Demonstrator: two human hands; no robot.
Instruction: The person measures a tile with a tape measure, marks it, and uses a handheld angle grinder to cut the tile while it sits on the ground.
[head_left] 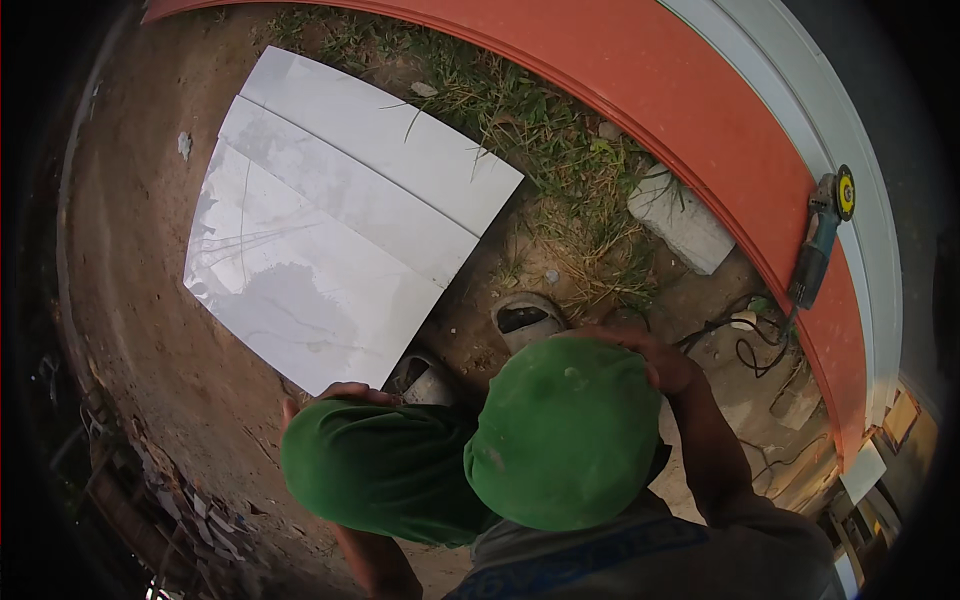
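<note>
My green-clad knees (560,430) fill the lower middle, with sandals (525,320) beyond them. My right hand (668,362) curls over my right knee. My left hand (355,395) shows curled fingers behind my left knee, near the white panel's lower edge; I cannot make out what they grip. That large panel (340,230) lies on the dirt, scratched and blotched, with lengthwise seams. An angle grinder (820,240) with a yellow disc rests on the red and pale sheets to the right.
Long curved red sheets (700,90) and pale sheets (870,300) border the top and right. Grass (520,120) and a concrete block (675,220) lie beside them. A black cable (750,355) loops on the ground. Assorted scrap (140,460) is piled at lower left.
</note>
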